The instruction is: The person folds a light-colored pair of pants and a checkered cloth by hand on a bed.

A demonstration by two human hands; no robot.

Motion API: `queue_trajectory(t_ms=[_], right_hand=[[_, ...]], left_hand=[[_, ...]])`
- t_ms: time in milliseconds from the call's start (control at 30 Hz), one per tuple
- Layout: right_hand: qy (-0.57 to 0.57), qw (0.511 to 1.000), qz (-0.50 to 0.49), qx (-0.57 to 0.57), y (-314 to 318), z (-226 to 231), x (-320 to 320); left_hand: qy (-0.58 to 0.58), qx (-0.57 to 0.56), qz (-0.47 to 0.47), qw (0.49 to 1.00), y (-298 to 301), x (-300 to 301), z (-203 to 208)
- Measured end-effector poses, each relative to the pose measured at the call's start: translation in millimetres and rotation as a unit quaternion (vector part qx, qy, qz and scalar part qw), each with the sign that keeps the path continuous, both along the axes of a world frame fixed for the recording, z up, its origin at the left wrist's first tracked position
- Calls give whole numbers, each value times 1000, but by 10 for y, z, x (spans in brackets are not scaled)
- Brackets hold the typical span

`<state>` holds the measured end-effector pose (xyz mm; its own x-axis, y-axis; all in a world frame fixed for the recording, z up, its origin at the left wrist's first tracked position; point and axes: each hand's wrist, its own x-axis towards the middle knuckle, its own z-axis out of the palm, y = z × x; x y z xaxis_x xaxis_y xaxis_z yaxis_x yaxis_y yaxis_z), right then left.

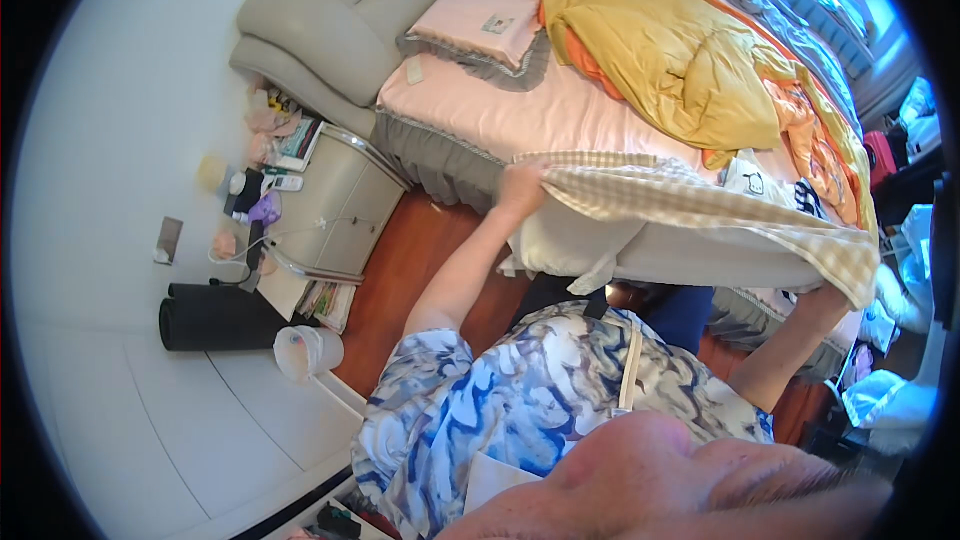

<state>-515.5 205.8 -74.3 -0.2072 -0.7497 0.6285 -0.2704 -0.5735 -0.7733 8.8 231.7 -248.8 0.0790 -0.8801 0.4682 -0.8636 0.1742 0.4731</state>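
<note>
1. The left hand (522, 190) was closed on the left end of the checked cloth (690, 198), fingers bunched round its edge, near the side of the bed (460, 110).
2. The cloth spanned the space between the hands, over the bed's near edge. Its sag and loose folds suggested something light, soft and limp, hardly fragile, apt to droop or crease wherever unsupported; the two end corners looked the best places for a hold.
3. Pale fabric (690, 255) hung below it; whether the two were joined could not be told. Beyond lay a yellow puffy cover (660, 50), seemingly bulkier.
4. The right hand (828, 302) was under the cloth's right end, partly covered; how far its fingers were closed could not be told.
</note>
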Motion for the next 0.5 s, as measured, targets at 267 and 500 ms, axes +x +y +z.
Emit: queue_trajectory(t_ms=[267, 500], right_hand=[[33, 998, -33, 42, -176, -334, -786], [203, 961, -73, -174, -1887, 248, -238]], left_hand=[[115, -66, 131, 983, -392, 561, 335], [246, -405, 81, 877, -1864, 912, 2807]])
